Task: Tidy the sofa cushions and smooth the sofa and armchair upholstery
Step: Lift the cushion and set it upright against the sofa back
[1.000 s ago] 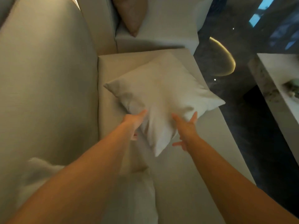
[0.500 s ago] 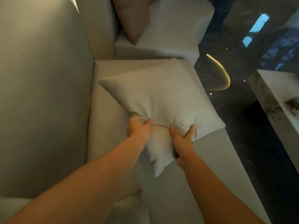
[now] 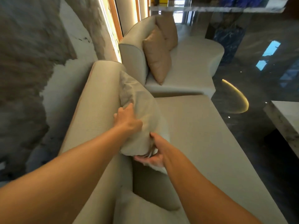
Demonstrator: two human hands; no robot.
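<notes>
Beige sofa [image 3: 186, 135] along a marbled wall, dark glossy floor at right. Grey cushion [image 3: 140, 110] stands on edge against the sofa backrest [image 3: 97, 102]. Left hand [image 3: 127, 120] reaches forward, palm on the cushion's upper side, fingers wrapped over its edge. Right hand [image 3: 153, 156] cups the lower corner from beneath, grip clenched on fabric. Right fingertips hidden under the cushion. Second cushion [image 3: 145, 206] cut off behind the forearms. No readable writing.
</notes>
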